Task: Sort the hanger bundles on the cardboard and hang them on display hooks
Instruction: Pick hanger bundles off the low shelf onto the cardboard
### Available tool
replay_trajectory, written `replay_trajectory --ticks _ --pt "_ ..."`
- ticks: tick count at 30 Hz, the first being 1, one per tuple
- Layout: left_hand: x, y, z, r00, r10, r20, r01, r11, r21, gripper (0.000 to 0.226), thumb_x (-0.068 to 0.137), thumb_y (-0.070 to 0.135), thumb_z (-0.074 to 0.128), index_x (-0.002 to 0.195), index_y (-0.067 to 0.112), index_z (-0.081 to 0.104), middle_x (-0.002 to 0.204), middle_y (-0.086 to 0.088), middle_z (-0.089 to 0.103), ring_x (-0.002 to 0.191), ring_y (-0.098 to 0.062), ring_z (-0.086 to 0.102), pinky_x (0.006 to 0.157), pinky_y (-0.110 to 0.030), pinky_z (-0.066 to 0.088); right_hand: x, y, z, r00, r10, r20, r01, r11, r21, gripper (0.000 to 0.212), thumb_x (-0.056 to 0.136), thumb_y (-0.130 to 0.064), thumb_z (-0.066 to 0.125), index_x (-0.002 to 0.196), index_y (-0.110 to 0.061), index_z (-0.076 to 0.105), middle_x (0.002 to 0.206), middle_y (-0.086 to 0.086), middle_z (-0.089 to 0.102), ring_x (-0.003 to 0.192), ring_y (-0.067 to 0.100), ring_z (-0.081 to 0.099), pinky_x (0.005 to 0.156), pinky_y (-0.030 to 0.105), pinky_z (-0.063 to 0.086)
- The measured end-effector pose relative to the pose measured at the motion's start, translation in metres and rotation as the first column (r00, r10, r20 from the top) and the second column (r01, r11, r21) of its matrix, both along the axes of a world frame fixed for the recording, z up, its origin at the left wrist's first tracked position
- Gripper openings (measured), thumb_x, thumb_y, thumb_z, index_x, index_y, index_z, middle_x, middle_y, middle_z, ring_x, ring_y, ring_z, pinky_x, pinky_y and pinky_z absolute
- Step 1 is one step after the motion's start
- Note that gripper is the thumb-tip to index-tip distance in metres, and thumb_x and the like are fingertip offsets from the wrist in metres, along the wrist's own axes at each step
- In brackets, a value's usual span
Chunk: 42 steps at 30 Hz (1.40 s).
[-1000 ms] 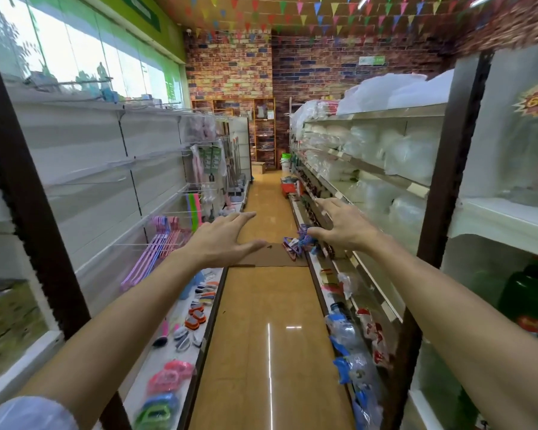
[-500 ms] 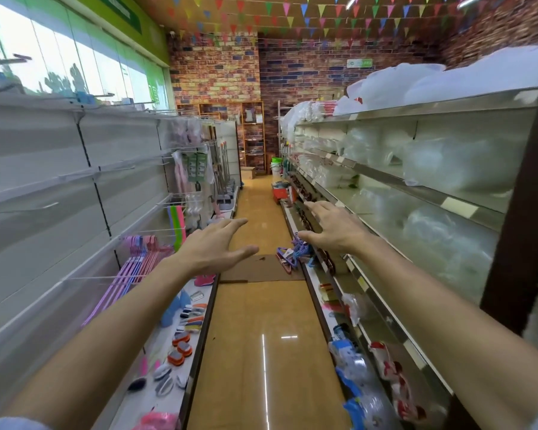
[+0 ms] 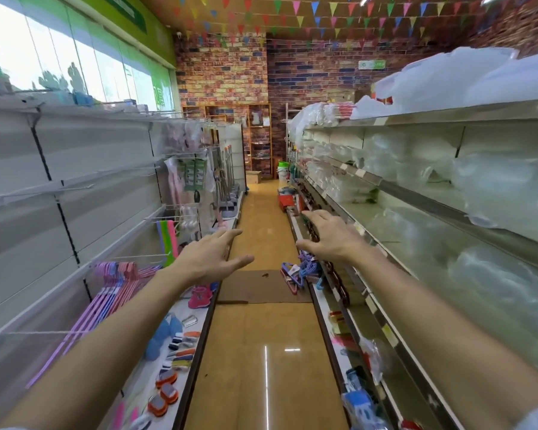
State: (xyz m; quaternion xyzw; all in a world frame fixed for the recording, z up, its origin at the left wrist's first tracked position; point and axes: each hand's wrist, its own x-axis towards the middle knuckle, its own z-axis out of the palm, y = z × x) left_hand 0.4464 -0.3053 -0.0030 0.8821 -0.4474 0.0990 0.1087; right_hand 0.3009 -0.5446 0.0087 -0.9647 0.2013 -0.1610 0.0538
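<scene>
The hanger bundles (image 3: pixel 298 273) lie in a loose heap at the far right corner of the cardboard sheet (image 3: pixel 255 288), which is spread flat on the aisle floor between the two shelf runs. The heap spills against the base of the right-hand shelving, and blue, purple and red frames show in it; how many separate bundles there are cannot be told from this far away.

The left hand (image 3: pixel 210 259) is held out ahead, fingers straight and spread, holding nothing. The right hand (image 3: pixel 331 238) is likewise stretched forward, fingers extended with a slight droop, also empty. Both are well apart from the heap.

The hangers look like thin plastic, so each bundle should be light and fairly stiff, though single arms may flex and the hook ends can snag in a neighbouring bundle. A tangle of that kind probably needs lifting apart rather than tugging. The best hold is likely around the gathered necks just under the hooks, where the pieces bunch together and the hooks remain free to slide onto a peg.

On the left-hand wall, pink and lilac hangers (image 3: pixel 106 293) already hang from a wire display hook (image 3: pixel 134 256), with more bare hooks above.
</scene>
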Motion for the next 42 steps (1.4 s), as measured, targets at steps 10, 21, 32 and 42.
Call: replay_trajectory --ticks 10,21,32,42 --pt "0.129 -0.082 -0.002 1.000 -0.005 0.005 0.005 1.000 -0.002 0.086 0.084 0.081 0.036 0.153 0.032 0.022 0.156 0.001 0.038 0.136 -0.019 0.043 0.104 -0.044 0.045 0.127 -0.083 -0.006 1.000 -0.030 -0.010 0.030 0.999 0.027 0.084 0.090 -0.066 0.052 0.158 -0.032 0.016 0.164 -0.003 0.022 0.145 0.027 0.031 0.115 0.053 0.031" --pt "0.334 -0.190 0.010 0.996 -0.093 0.003 0.094 0.995 -0.020 0.087 0.082 0.083 0.034 0.153 0.032 0.025 0.157 0.002 0.037 0.139 -0.019 0.041 0.108 -0.047 0.041 0.321 -0.178 -0.006 0.995 -0.098 -0.004 0.098 0.992 0.074 0.082 0.090 -0.064 0.053 0.157 -0.033 0.018 0.162 -0.003 0.025 0.144 0.029 0.033 0.114 0.054 0.032" --pt "0.489 -0.297 -0.012 0.987 -0.162 -0.020 0.161 0.986 -0.035 0.083 0.087 0.075 0.040 0.153 0.029 0.025 0.157 0.002 0.037 0.139 -0.018 0.041 0.108 -0.042 0.040 0.466 -0.275 -0.025 0.983 -0.179 -0.044 0.182 0.978 0.097 0.084 0.089 -0.064 0.055 0.157 -0.033 0.018 0.164 -0.004 0.023 0.145 0.030 0.031 0.115 0.057 0.030" --pt "0.643 -0.420 -0.030 0.988 -0.144 -0.050 0.141 0.989 -0.050 0.087 0.083 0.078 0.041 0.153 0.028 0.028 0.156 0.002 0.038 0.139 -0.018 0.041 0.109 -0.042 0.039 0.618 -0.404 -0.042 0.988 -0.151 -0.020 0.152 0.982 0.113 0.080 0.091 -0.060 0.055 0.157 -0.032 0.021 0.163 -0.002 0.024 0.145 0.031 0.030 0.116 0.055 0.029"
